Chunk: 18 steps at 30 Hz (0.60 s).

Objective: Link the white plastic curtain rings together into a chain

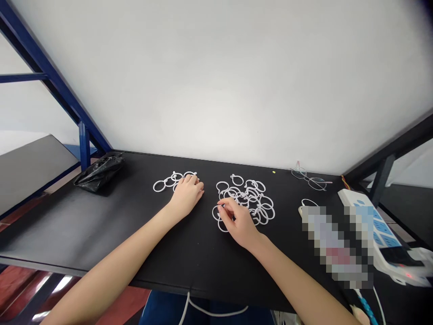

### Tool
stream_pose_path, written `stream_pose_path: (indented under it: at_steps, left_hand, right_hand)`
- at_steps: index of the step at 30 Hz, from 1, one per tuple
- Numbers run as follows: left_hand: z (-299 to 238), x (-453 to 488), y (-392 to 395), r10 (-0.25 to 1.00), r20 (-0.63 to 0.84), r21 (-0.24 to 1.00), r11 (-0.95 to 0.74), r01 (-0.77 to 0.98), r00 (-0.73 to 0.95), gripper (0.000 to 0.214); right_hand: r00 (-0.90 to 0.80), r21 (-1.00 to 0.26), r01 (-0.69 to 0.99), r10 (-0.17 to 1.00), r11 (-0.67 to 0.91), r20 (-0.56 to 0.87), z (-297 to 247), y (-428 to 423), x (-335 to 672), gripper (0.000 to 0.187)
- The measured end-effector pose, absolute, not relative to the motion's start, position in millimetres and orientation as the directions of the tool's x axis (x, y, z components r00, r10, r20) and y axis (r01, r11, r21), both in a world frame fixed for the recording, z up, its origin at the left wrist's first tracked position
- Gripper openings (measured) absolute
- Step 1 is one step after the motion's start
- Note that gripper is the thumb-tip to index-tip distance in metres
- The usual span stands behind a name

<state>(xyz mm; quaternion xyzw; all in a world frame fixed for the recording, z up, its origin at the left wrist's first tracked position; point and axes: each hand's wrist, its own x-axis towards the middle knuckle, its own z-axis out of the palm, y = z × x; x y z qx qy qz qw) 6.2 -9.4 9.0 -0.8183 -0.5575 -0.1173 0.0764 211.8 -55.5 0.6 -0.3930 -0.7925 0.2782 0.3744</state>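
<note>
Many white plastic rings, each with a small knob-like eyelet, lie on the black tabletop (pixel 189 262) in two groups. My left hand (pixel 186 195) rests over the smaller left-hand group (pixel 159 186), its fingers curled down and partly covering those rings. What its fingertips hold, if anything, is hidden. At the near left edge of the larger pile (pixel 267 202), my right hand (pixel 239 222) pinches a white ring (pixel 214 214) between thumb and forefinger. Another ring (pixel 221 226) lies just below those fingertips.
A crumpled black plastic bag (pixel 100 172) lies at the far left. Toward the right are eyeglasses (pixel 317 182), a blurred-out phone-like object (pixel 333 243) with a cable, and a white power strip (pixel 382 234). A white wall (pixel 216 90) rises behind the table. A white cord (pixel 216 313) hangs at the front edge.
</note>
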Motion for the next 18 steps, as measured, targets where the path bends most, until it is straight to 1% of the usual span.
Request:
stream_pose_path:
  at_steps: [5, 8, 11, 14, 16, 18]
  left_hand:
    - [11.0, 5.1, -8.9, 0.919, 0.259, -0.014, -0.304, 0.953, 0.297, 0.026]
    - [11.4, 3.9, -8.7, 0.921, 0.258, -0.043, -0.292, 0.956, 0.293, 0.032]
    - [12.0, 3.5, -8.4, 0.924, 0.247, -0.044, -0.289, 0.956, 0.291, 0.035]
    - [12.0, 5.5, -8.9, 0.910, 0.278, 0.010, -0.324, 0.946, 0.309, 0.028]
    - [10.8, 8.8, -10.7, 0.875, 0.311, 0.086, -0.415, 0.906, 0.371, 0.023]
    - [8.4, 13.0, -13.8, 0.826, 0.324, 0.167, -0.531, 0.831, 0.462, 0.024]
  right_hand:
    - [-0.417, -0.730, 0.419, 0.829, 0.540, 0.373, 2.9, -56.2, 212.2, 0.012]
    - [-0.419, -0.733, 0.418, 0.830, 0.537, 0.369, 3.8, -56.0, 212.1, 0.012]
    - [-0.418, -0.731, 0.420, 0.830, 0.537, 0.369, 4.0, -55.9, 211.7, 0.012]
    - [-0.417, -0.727, 0.416, 0.825, 0.547, 0.382, 4.2, -56.0, 211.2, 0.013]
    - [-0.417, -0.722, 0.415, 0.821, 0.554, 0.391, 4.6, -55.9, 210.6, 0.013]
    - [-0.419, -0.717, 0.416, 0.817, 0.560, 0.396, 5.4, -55.9, 209.9, 0.014]
